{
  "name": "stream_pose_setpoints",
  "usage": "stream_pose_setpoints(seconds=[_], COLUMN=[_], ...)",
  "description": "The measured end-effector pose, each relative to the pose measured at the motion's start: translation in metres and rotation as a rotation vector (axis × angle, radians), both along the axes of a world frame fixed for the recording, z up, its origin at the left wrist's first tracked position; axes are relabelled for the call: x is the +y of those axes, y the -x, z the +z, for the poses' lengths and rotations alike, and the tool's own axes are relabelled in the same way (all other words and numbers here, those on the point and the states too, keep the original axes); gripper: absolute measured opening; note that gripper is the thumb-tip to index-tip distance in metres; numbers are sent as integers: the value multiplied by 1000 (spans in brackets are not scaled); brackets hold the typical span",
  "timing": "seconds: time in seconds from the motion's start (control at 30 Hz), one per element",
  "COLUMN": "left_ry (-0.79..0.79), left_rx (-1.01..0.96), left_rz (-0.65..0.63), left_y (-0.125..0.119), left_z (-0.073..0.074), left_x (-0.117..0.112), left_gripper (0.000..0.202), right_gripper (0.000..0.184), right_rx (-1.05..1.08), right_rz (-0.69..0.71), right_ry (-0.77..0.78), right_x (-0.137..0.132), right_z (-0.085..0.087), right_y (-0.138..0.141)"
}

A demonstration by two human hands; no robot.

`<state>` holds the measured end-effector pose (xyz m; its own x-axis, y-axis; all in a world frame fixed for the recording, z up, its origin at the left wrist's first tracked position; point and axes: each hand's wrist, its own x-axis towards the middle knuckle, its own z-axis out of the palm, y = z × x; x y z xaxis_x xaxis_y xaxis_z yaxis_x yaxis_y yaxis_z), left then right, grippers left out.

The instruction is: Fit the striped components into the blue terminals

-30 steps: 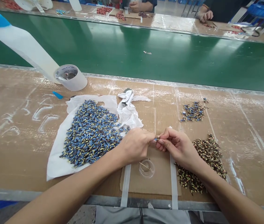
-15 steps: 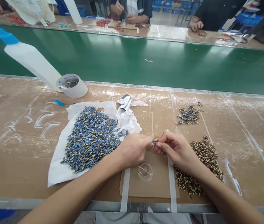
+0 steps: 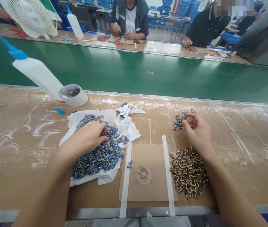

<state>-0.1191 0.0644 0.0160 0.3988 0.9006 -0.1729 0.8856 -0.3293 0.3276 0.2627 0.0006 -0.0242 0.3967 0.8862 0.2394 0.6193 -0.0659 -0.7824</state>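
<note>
A heap of small blue, yellow and dark pieces [image 3: 101, 160] lies on a white sheet [image 3: 107, 179]. Over its upper part is my left hand [image 3: 90, 134], palm down with a gap between thumb and curled fingers; no held piece shows. My right hand [image 3: 199, 132] is at a small group of blue-and-dark pieces [image 3: 178, 121], thumb and fingers apart, nothing visible between them. Below it lies a pile of small dark and cream curved pieces [image 3: 188, 171]. Between the hands, a clear round dish [image 3: 143, 175] with a thin stick stands on a cardboard sheet [image 3: 153, 192]. A few blue pieces [image 3: 130, 163] lie by its left tape strip.
A white squeeze bottle [image 3: 39, 77] leans beside a tape roll [image 3: 73, 95]. Crumpled white tissue [image 3: 126, 124] touches the sheet. Beyond runs a green belt [image 3: 115, 66]; across it a fan [image 3: 31, 19] stands and people [image 3: 131, 19] sit working.
My hands, together around a small piece before, have parted: the left moved to the blue heap, the right to the small group. The view has tilted up, and blue pieces now show on the cardboard.
</note>
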Motion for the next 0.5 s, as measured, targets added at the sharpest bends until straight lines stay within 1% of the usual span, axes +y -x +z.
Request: stream_pose_setpoints(seconds=[0.03, 0.1, 0.2, 0.27, 0.4, 0.5], left_ry=[1, 16, 45, 49, 17, -26], left_rx=[9, 24, 10, -8, -8, -50], left_rz=[-8, -17, -6, 8, 25, 19], left_y=[-2, -6, -9, -7, -5, -11], left_z=[1, 7, 20, 26, 31, 35], left_x=[-2, -5, -7, -7, -8, -11], left_gripper=[10, 10, 12, 13, 17, 21], right_gripper=[38, 38, 38, 36, 32, 31], right_rx=[-15, -22, 1, 22, 67, 97], right_rz=[-16, -24, 18, 53, 99, 135], right_ry=[-15, -28, -25, -17, 16, 37], right_x=[-1, -4, -7, -8, -9, -10], right_z=[1, 3, 5, 5, 4, 5], right_y=[1, 3, 6, 8, 14, 19])
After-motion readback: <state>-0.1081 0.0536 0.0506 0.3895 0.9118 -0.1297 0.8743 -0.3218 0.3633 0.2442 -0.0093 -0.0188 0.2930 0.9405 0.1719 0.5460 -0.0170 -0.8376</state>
